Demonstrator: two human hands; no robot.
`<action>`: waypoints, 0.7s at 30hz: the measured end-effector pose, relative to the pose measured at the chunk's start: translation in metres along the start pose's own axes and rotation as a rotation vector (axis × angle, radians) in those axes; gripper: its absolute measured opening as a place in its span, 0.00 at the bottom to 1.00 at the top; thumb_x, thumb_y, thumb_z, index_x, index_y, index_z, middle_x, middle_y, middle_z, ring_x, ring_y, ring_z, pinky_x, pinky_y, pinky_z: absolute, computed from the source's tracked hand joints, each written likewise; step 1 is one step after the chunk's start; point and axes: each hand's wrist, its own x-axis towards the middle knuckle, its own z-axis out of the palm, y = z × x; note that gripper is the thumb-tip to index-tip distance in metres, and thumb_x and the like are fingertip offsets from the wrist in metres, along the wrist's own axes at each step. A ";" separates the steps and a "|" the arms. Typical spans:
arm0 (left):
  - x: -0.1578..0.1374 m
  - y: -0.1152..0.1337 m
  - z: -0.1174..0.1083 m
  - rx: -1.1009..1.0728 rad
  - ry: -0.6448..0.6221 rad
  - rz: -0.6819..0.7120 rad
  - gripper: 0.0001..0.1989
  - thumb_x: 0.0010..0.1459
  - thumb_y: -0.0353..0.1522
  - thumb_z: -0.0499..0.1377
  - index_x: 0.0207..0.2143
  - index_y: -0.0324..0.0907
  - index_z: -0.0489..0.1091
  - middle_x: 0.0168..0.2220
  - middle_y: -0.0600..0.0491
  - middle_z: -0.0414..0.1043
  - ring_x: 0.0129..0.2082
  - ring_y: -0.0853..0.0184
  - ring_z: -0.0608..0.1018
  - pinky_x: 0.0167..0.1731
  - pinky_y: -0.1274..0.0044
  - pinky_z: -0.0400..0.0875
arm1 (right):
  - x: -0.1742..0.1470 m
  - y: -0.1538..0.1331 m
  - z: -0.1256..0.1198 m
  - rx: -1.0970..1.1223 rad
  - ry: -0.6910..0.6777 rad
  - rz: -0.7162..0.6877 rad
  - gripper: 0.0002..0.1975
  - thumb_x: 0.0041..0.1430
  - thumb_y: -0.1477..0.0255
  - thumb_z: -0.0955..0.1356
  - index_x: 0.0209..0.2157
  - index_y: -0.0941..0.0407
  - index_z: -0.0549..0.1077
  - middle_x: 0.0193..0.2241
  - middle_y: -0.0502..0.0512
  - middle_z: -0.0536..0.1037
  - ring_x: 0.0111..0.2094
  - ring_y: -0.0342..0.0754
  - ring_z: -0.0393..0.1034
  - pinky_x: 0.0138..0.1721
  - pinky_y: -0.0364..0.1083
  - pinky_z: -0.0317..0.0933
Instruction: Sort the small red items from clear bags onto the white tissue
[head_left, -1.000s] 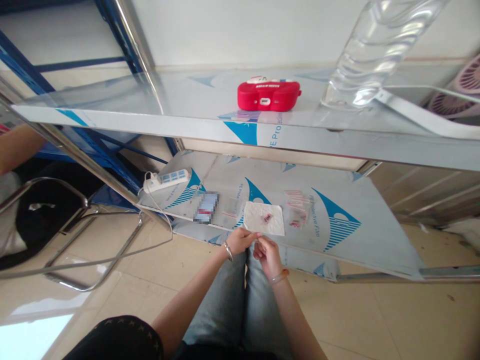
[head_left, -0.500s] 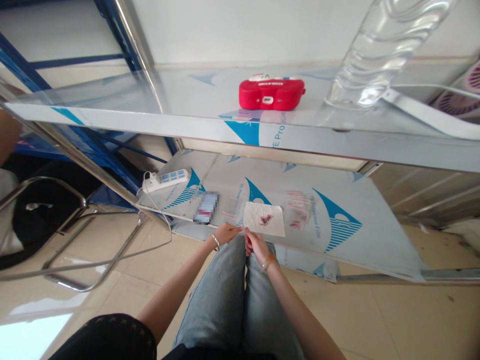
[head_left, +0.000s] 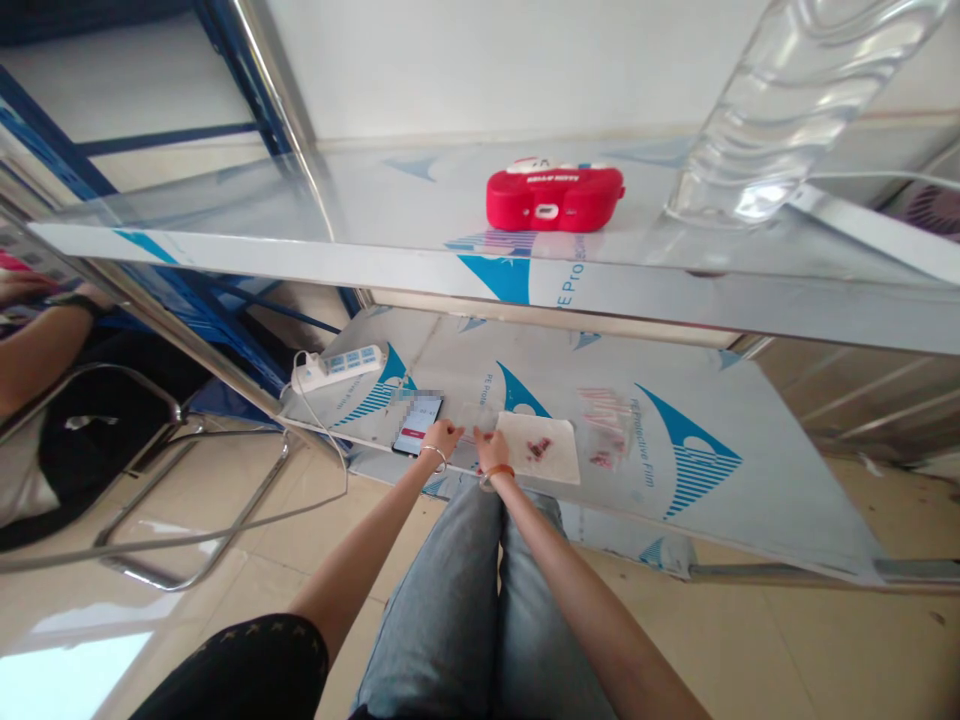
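Observation:
My left hand [head_left: 442,438] is closed, its fingertips at the left edge of a small clear plastic bag [head_left: 472,418] over the lower shelf. At the bag's near right side, my right hand [head_left: 492,452] is closed too, thumb and forefinger together. The bag is faint, and other bags may lie under it. A phone [head_left: 418,424] lies just left of my left hand. Right of my right hand is a white paper sheet [head_left: 555,462] bearing a little heap of small dark-red pieces [head_left: 538,449]. Beyond it lie several clear bags with red edges [head_left: 606,420], some with dark-red contents.
A white power strip [head_left: 337,368] with a cable stands at the lower shelf's left end. On the upper shelf [head_left: 360,200] are a red earphone case [head_left: 555,200] and a clear bottle [head_left: 780,130]. Another person's arm [head_left: 45,345] and a metal-framed chair [head_left: 202,570] are at left.
My hands were together at the shelf's front edge; they have moved forward and left over the clear bags and a little apart. The view has shifted slightly.

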 end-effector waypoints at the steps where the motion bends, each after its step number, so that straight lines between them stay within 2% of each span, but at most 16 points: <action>1: 0.003 0.000 0.000 0.021 0.012 -0.022 0.15 0.56 0.39 0.53 0.30 0.37 0.72 0.31 0.45 0.75 0.33 0.63 0.76 0.30 0.77 0.63 | 0.000 -0.001 0.001 -0.046 0.039 0.013 0.13 0.48 0.67 0.70 0.20 0.54 0.60 0.13 0.44 0.62 0.20 0.45 0.64 0.26 0.44 0.58; 4: 0.005 0.002 0.000 0.073 0.029 -0.083 0.16 0.56 0.40 0.53 0.36 0.37 0.73 0.38 0.42 0.75 0.39 0.59 0.76 0.33 0.74 0.65 | -0.006 -0.003 0.001 -0.183 0.120 0.043 0.10 0.45 0.71 0.70 0.23 0.56 0.63 0.15 0.46 0.64 0.24 0.47 0.66 0.29 0.45 0.58; 8: 0.001 0.005 0.000 0.131 0.006 -0.135 0.18 0.56 0.41 0.52 0.39 0.35 0.72 0.41 0.38 0.74 0.43 0.55 0.75 0.36 0.73 0.66 | -0.014 -0.009 -0.006 -0.214 0.121 0.016 0.08 0.41 0.75 0.69 0.27 0.57 0.66 0.17 0.48 0.67 0.26 0.50 0.67 0.30 0.46 0.59; 11: -0.004 0.006 -0.001 0.176 -0.013 -0.159 0.21 0.58 0.41 0.51 0.43 0.32 0.70 0.44 0.34 0.72 0.45 0.54 0.75 0.38 0.73 0.67 | -0.009 -0.017 -0.021 -0.271 0.134 -0.022 0.09 0.43 0.75 0.67 0.31 0.57 0.68 0.20 0.49 0.69 0.28 0.51 0.68 0.33 0.46 0.59; 13: -0.006 0.006 -0.002 0.202 -0.038 -0.168 0.22 0.59 0.41 0.49 0.45 0.31 0.69 0.46 0.33 0.71 0.46 0.53 0.74 0.38 0.72 0.67 | -0.002 -0.024 -0.039 -0.383 0.175 -0.048 0.09 0.47 0.73 0.66 0.34 0.56 0.69 0.21 0.50 0.70 0.28 0.50 0.67 0.34 0.46 0.58; 15: -0.007 0.006 -0.004 0.224 -0.079 -0.170 0.23 0.59 0.41 0.48 0.45 0.31 0.69 0.46 0.32 0.71 0.47 0.52 0.74 0.38 0.72 0.67 | 0.005 -0.029 -0.065 -0.516 0.279 -0.065 0.11 0.50 0.71 0.64 0.37 0.56 0.69 0.23 0.52 0.71 0.29 0.50 0.66 0.34 0.47 0.57; 17: -0.007 0.006 -0.006 0.242 -0.123 -0.164 0.23 0.59 0.42 0.48 0.44 0.32 0.70 0.46 0.32 0.71 0.48 0.51 0.74 0.39 0.71 0.67 | 0.010 -0.033 -0.096 -0.595 0.419 -0.082 0.12 0.52 0.71 0.63 0.39 0.58 0.69 0.30 0.58 0.73 0.33 0.52 0.66 0.35 0.48 0.55; 19: -0.009 0.007 -0.008 0.252 -0.154 -0.152 0.24 0.59 0.42 0.48 0.44 0.33 0.71 0.46 0.32 0.71 0.48 0.51 0.73 0.40 0.70 0.66 | 0.012 -0.032 -0.129 -0.633 0.561 -0.062 0.15 0.53 0.70 0.62 0.42 0.60 0.68 0.39 0.68 0.71 0.41 0.58 0.63 0.39 0.52 0.54; 21: -0.011 0.009 -0.008 0.257 -0.173 -0.138 0.24 0.58 0.43 0.48 0.44 0.33 0.71 0.47 0.33 0.71 0.49 0.51 0.73 0.40 0.71 0.66 | 0.012 -0.025 -0.158 -0.671 0.686 -0.043 0.18 0.52 0.69 0.62 0.45 0.62 0.66 0.44 0.74 0.68 0.47 0.64 0.58 0.42 0.57 0.51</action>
